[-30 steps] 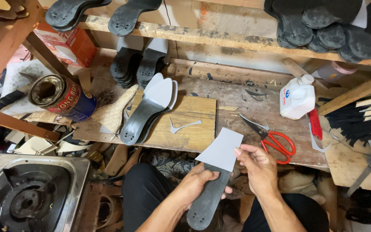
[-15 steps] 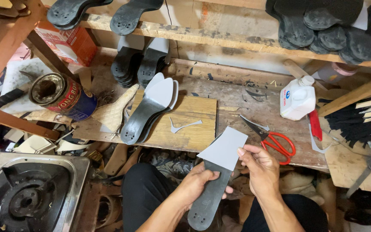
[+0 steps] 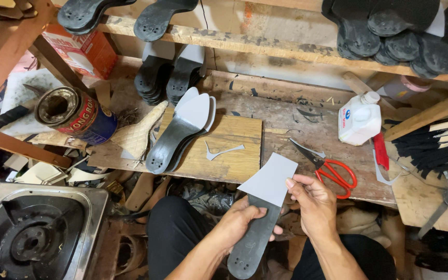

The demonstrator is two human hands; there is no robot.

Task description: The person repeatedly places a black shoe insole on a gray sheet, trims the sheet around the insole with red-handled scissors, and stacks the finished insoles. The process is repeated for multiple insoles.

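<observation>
A dark insole board point(image 3: 255, 236) is held over the lap, cupped from beneath by the left hand point(image 3: 239, 220), its fingers curled round the waist of the piece; a grey sheet point(image 3: 270, 179), still square-cornered and untrimmed, is seen lying over its forepart, pinched at the right edge by the right hand point(image 3: 312, 199) with thumb and fingers closed on it; this piece is judged joined but not yet cut to shape. Just beyond, on the desk point(image 3: 296, 129), red-handled scissors point(image 3: 333, 171) lie unheld beside a white bottle point(image 3: 360, 119); on the wooden board point(image 3: 234, 150) a curved grey offcut point(image 3: 223, 152) and a stack of trimmed insoles point(image 3: 180, 132) suggest several finished; farther back more soles point(image 3: 169, 75) are stacked beneath the shelf point(image 3: 265, 46).
</observation>
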